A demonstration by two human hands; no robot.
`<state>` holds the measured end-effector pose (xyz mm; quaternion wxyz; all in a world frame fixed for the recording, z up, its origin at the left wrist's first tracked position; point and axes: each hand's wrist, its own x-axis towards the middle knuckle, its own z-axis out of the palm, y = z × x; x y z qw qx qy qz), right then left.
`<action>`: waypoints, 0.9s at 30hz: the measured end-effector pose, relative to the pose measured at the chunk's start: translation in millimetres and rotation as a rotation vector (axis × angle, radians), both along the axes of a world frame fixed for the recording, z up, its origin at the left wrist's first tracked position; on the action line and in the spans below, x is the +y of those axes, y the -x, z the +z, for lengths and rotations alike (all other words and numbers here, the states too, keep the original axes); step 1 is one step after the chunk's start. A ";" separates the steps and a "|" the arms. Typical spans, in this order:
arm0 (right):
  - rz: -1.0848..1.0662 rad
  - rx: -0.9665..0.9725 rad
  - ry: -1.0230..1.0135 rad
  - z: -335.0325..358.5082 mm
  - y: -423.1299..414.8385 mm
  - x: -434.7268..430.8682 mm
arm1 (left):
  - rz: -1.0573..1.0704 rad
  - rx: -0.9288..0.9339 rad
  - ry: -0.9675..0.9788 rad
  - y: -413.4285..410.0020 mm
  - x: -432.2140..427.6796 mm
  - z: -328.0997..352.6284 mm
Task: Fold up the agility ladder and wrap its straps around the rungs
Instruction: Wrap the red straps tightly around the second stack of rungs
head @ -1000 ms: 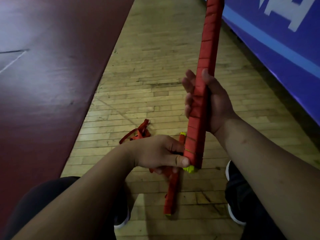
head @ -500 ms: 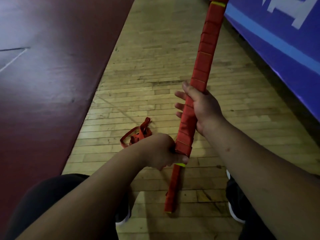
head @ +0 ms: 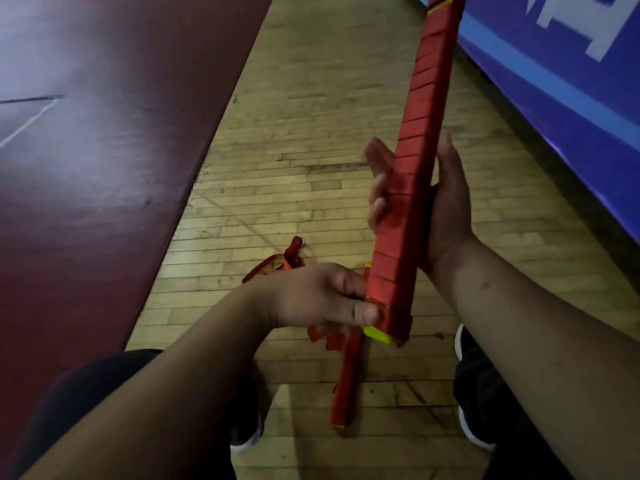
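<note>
Gripping the stacked red rungs (head: 414,157) mid-length, the right hand (head: 441,209) holds them tilted upright over the wooden floor (head: 311,140). The left hand (head: 320,296) pinches their lower end, and loose straps (head: 277,266) lie on the boards just beyond it.

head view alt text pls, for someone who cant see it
A person's right hand holds a bundle of stacked red ladder rungs tilted over a wooden floor, while the left hand pinches its lower end. A loose red strap lies on the floor beyond the left hand, with a maroon mat at left and a blue wall at right.
</note>
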<state>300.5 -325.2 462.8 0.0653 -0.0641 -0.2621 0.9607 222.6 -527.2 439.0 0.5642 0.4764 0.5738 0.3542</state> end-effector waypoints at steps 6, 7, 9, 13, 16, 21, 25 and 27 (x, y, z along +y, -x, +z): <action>0.255 0.170 0.052 -3.4 -1.2 4.3 | -0.135 -0.121 -0.041 -17.5 8.8 3.4; 0.242 0.151 0.041 -3.7 -1.1 4.4 | -0.133 -0.108 -0.031 -16.8 9.4 3.9; 0.203 0.099 0.016 -3.6 -1.2 4.1 | -0.125 -0.057 -0.006 -15.1 10.0 5.4; 0.088 -0.025 -0.161 0.9 -2.2 1.5 | -0.081 0.046 0.089 -9.8 10.5 3.6; 0.044 -0.075 -0.300 4.3 -2.0 -1.8 | -0.027 0.156 0.140 -5.6 9.8 3.3; 0.014 -0.158 -0.464 8.5 1.5 -5.4 | 0.082 0.313 0.221 -5.0 11.1 10.1; -0.084 -0.230 -0.673 4.2 6.5 -13.9 | 0.147 0.556 0.268 -10.2 14.2 3.0; -0.231 -0.292 -0.733 -0.5 8.6 -20.8 | 0.171 0.624 0.286 -16.5 16.3 -1.1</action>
